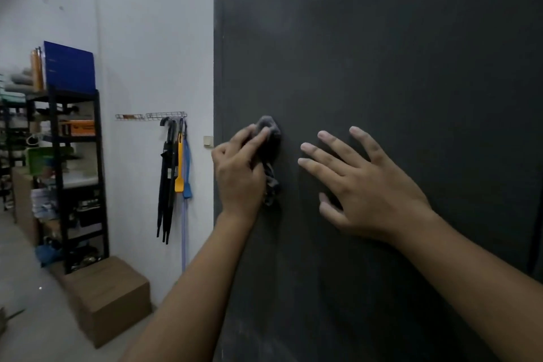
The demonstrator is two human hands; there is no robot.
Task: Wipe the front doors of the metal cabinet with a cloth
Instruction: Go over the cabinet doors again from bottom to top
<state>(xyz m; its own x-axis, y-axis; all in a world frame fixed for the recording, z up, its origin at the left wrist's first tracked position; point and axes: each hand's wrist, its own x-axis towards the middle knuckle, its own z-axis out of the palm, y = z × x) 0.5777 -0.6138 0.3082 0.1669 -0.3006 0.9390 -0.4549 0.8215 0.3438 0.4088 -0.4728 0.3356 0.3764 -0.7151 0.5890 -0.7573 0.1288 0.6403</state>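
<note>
The right hand [367, 185] lies flat on the dark metal cabinet door [411, 67], its grip apart with fingers spread, and the bare palm could leave fresh smears on the panel. Just left of it, the left hand [238, 176] has its grip clamped on a grey cloth [271, 138], wadded against the door near its left edge. Bunched like this, little fabric touches, so patches may be missed, and the dangling tail could slip free. Beyond, umbrellas [166, 185] hang on the wall.

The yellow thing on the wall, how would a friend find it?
Find the white wall left of the dark cabinet. Things hang below a wire rack there. It is the only yellow tool, between black things and a blue one.
</note>
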